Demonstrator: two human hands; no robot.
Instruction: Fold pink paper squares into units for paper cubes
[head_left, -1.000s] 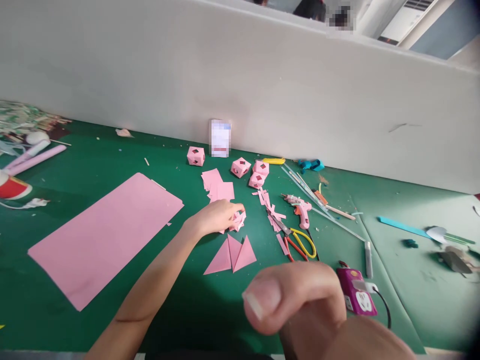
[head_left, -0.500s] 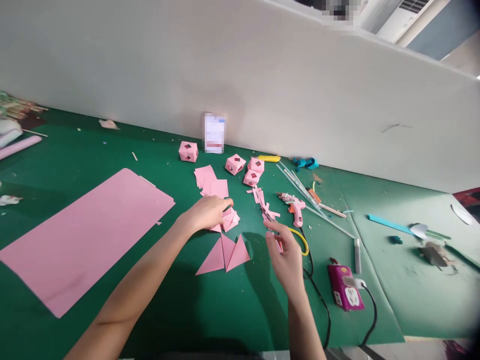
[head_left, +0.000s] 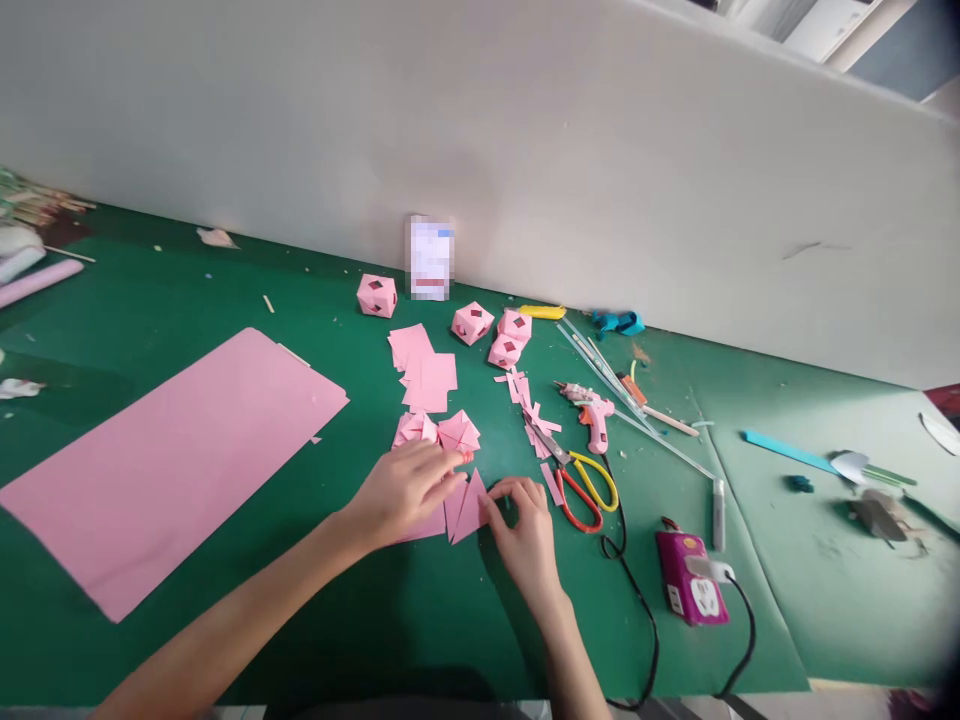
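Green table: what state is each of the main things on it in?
Folded pink paper: creased into points, left part hidden behind the left grip, right edge at the right grip.
Large pink sheet: flat, unfolded.
Faceted pink shapes: formed, with diamond openings.
Pink squares: loose, overlapping.
Scissors: lying down, blades over paper strips.
Glue gun: lying on its side, unheld.
Purple socket box: white plug inserted.
Phone: upright, screen lit.

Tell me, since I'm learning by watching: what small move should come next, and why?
Probably pinch the folded, pointed pink paper piece: the right hand has fingertips at that paper's right edge, whose tip lies uncovered beside the left hand.
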